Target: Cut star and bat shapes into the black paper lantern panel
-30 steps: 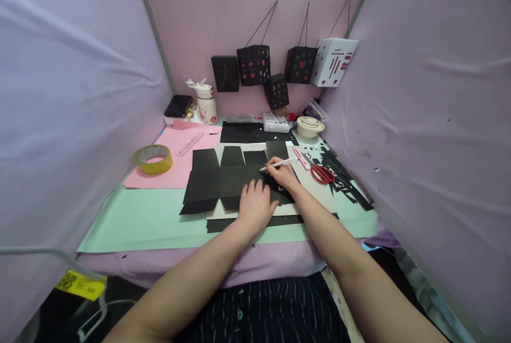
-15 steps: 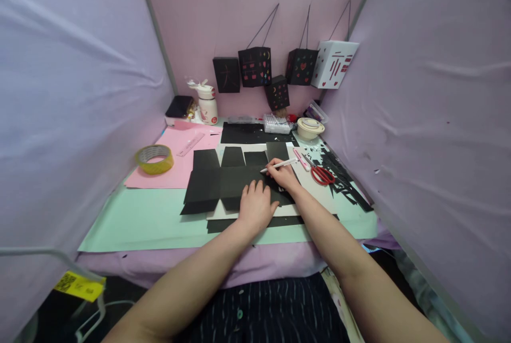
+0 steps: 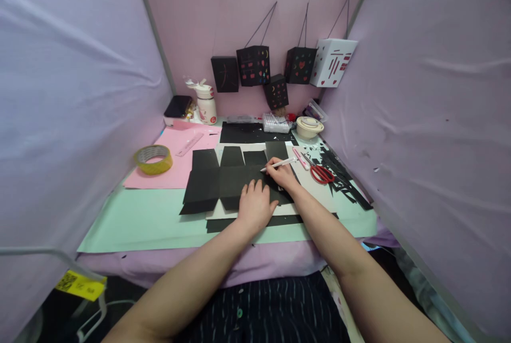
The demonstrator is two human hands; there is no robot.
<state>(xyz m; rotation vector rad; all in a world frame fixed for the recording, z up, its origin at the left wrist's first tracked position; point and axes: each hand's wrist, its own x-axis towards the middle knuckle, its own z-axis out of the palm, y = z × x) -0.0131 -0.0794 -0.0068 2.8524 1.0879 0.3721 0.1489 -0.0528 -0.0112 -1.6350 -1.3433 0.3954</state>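
A black sheet of card cut into a box net with flaps (image 3: pixel 233 181) lies flat over a white board (image 3: pixel 319 194). My left hand (image 3: pixel 255 205) rests on the card's lower middle, palm down with the fingers stretched out. My right hand (image 3: pixel 281 173) is closed around a slim white pen (image 3: pixel 278 164), and its tip meets or hovers just over the card; I cannot tell which. Part of the card's right side is hidden under the right hand. Just right of that hand lie a pink utility knife (image 3: pixel 301 158) and red-handled scissors (image 3: pixel 321 174).
Yellow tape roll (image 3: pixel 154 160) and a ruler (image 3: pixel 190 144) lie on pink paper at left. Black offcuts (image 3: pixel 339 178) litter the right side. Along the back stand a white bottle (image 3: pixel 206 105), a marker box (image 3: pixel 276 123) and a round cream container (image 3: pixel 310 127). Decorated paper lanterns (image 3: pixel 253 66) hang above.
The whole view has shifted very slightly. Both hands, the pen and the black card keep almost the same places.
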